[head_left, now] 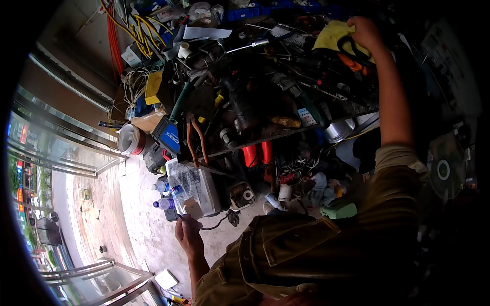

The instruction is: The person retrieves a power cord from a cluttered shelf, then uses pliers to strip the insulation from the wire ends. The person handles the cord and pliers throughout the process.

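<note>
My right hand (363, 34) is closed on a yellow cloth (329, 34) at the top right of the cluttered workbench (286, 133), with a black loop and orange-handled tools (349, 65) just below it. My left hand (188, 234) is low in the middle, its fingers closed on a thin black cable (217, 225) that runs right to a dark bundle. Just beyond that hand sit a clear plastic bin (201, 188) and bottles (162, 204) with blue and purple caps. The bench holds several wrenches, screwdrivers, pliers (199, 143) with orange handles and other dark tools.
A white bucket (127, 137), yellow box (153, 87) and coiled cables (140, 35) crowd the bench's left end. Below the bench lie red-handled tools (250, 155), a green case (339, 210) and loose items. Glass doors (61, 137) and pale floor (132, 214) are on the left.
</note>
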### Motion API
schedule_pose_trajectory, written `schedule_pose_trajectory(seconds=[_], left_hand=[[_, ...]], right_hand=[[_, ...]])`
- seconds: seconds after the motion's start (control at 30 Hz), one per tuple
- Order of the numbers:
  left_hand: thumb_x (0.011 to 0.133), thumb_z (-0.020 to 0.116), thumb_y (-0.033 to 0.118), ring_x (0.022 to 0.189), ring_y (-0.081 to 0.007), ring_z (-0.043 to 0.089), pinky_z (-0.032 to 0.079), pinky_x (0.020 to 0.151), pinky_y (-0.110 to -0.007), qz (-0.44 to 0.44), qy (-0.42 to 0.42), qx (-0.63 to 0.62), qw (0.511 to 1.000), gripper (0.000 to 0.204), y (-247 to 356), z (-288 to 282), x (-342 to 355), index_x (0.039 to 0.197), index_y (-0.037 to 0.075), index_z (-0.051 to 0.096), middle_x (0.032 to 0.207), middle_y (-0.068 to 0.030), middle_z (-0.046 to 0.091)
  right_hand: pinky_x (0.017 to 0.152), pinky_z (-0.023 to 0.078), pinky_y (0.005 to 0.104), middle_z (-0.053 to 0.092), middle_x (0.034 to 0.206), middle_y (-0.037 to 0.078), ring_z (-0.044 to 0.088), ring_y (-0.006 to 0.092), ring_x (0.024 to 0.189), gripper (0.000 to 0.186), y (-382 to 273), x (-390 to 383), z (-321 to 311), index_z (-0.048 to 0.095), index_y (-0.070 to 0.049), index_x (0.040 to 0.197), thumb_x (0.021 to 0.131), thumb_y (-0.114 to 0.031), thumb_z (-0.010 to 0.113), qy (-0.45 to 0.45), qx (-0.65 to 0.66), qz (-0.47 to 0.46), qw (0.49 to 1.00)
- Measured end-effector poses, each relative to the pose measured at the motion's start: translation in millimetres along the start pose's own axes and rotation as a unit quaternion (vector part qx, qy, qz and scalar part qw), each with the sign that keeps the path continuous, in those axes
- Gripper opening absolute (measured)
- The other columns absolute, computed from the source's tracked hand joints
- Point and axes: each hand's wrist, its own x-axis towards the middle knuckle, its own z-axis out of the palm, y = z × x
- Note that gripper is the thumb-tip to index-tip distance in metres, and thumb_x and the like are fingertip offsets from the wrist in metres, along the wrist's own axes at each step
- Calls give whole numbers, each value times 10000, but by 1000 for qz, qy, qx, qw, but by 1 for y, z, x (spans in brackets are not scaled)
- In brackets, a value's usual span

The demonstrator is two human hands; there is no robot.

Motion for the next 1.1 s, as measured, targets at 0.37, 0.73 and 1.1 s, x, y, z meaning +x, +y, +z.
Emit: schedule_pose_trajectory(seconds=[0.37,0.73,1.1], left_hand=[[937,463,352,576,-96,436,357,536,-238,14,7,30,999,369,22,30,13,868,-1,546,647,-20,489],[940,454,352,566,-98,431,360,530,-242,23,75,31,996,366,24,0,-7,854,3,524,636,-22,477],[941,452,352,575,-84,423,348,526,-227,48,22,-13,999,353,34,-35,-21,850,17,517,647,-4,466]], right_hand=[[915,445,393,531,1197,102,522,285,1088,388,-147,64,87,575,-89,1146,772,-122,674,-101,96,-192,971],[825,468,423,552,1091,97,490,284,1078,278,-144,77,79,598,-84,1045,778,-138,652,8,-49,-243,969],[524,438,321,570,627,75,533,177,541,251,-31,41,-48,566,-19,697,874,-190,517,360,221,18,906]])
